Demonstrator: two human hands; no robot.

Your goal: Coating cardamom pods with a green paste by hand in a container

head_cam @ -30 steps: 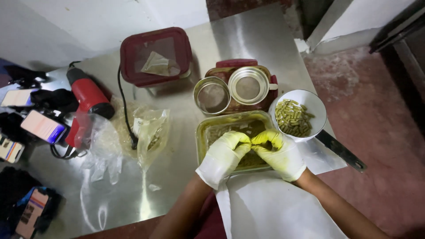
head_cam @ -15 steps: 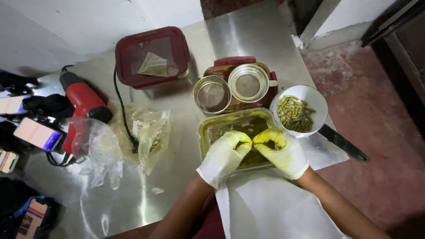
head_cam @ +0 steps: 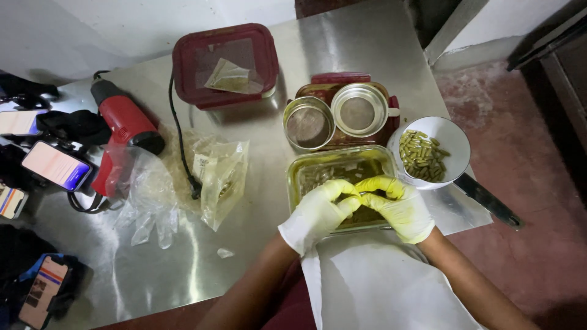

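Observation:
Both my hands wear thin gloves stained yellow. My left hand (head_cam: pixel 319 212) and my right hand (head_cam: pixel 400 206) meet fingertip to fingertip over a rectangular glass dish (head_cam: pixel 306 174). The dish holds yellow-green powder and several pale capsules. The fingertips pinch something small between them, seemingly a capsule, which the fingers mostly hide. A white bowl (head_cam: pixel 449 137) with several green-yellow capsules stands just right of the dish, beyond my right hand.
Two round metal sieves (head_cam: pixel 309 125) (head_cam: pixel 359 110) lie on a dark red tray behind the dish. A dark red lidded box (head_cam: pixel 225 64), a red heat gun (head_cam: pixel 125 122) with cord, clear plastic bags (head_cam: pixel 217 174) and phones (head_cam: pixel 56 166) lie left. A dark handle (head_cam: pixel 489 201) overhangs the table's right edge.
My hands stay pinched together over the dish; the fingers shift only slightly. The view has moved a little.

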